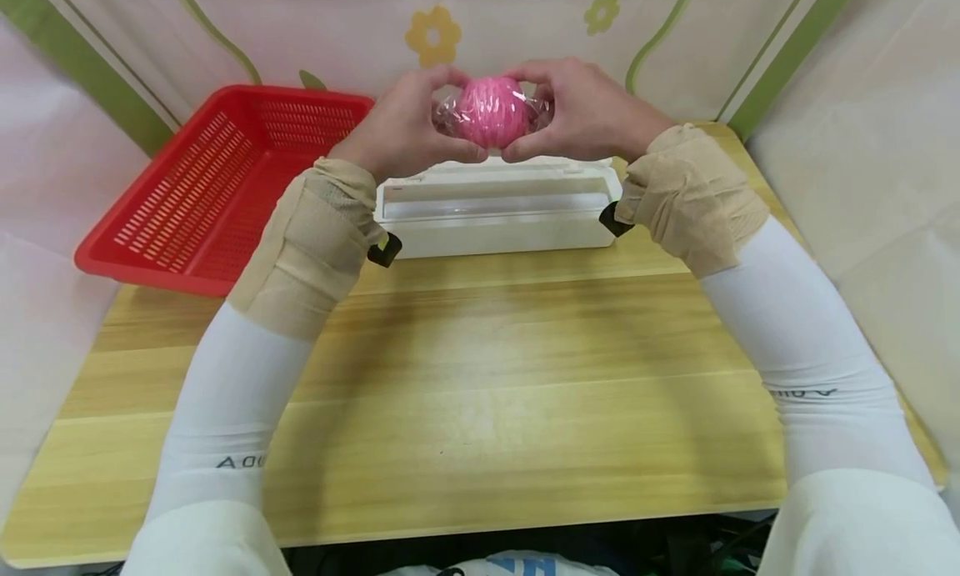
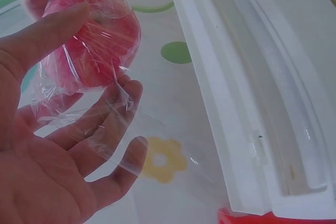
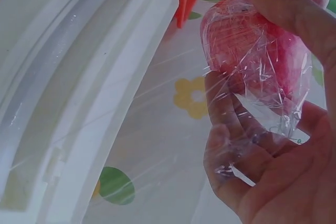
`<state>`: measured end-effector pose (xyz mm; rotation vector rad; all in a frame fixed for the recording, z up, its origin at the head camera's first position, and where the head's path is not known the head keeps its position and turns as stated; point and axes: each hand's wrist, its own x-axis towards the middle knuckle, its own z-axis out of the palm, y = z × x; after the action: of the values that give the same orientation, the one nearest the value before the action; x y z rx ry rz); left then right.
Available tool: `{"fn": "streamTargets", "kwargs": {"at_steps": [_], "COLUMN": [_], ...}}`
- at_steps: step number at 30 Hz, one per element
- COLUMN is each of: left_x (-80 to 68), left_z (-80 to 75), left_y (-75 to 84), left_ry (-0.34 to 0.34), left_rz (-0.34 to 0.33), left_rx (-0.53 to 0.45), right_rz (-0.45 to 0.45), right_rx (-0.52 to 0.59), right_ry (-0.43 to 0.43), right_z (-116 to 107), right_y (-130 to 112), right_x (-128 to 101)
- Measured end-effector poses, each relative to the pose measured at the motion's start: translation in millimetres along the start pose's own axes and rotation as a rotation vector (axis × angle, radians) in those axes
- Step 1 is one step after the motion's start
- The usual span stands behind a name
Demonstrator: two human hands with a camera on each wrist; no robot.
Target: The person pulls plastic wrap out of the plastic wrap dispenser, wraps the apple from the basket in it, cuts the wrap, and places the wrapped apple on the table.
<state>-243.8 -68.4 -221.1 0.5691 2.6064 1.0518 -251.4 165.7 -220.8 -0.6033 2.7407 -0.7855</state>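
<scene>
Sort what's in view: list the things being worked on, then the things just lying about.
In use:
- pink ball, held by both hands
- cling film, wrapped round the ball
- left hand
- right hand

Lying about:
- white film dispenser, on the table under the hands
- red basket, at the table's left
- wooden table
</scene>
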Motion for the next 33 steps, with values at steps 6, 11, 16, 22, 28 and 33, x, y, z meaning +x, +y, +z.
{"fn": "streamTargets", "kwargs": {"at_steps": [6, 11, 16, 22, 28, 33], "left_x": [1.1, 2.0, 2.4, 4.0, 6.1, 7.3], "left_z": [-4.1, -6.6, -8.6, -11.4, -14.9, -19.1], "left_y": [4.9, 8.7, 11.1, 15.8, 20.6, 24.5], "left_ry": [0.006, 0.007, 0.013, 0.018, 0.020, 0.017], "left_rz": [0.013, 0.008, 0.014, 0.021, 0.030, 0.021], "left_rx": [0.005, -0.005, -0.016, -0.004, 0.004, 0.004], "right_rz": [0.004, -0.002, -0.008, -0.011, -0.011, -0.010], "right_rx": [0.012, 0.005, 0.004, 0.019, 0.032, 0.034], "right_ry": [0.007, 0.011, 0.013, 0.019, 0.033, 0.040], "right_z": [-6, -10, -14, -18, -22, -27], "right_y": [-1, -2, -4, -6, -8, -11], "right_x": [1, 1, 1, 0, -1, -1]}}
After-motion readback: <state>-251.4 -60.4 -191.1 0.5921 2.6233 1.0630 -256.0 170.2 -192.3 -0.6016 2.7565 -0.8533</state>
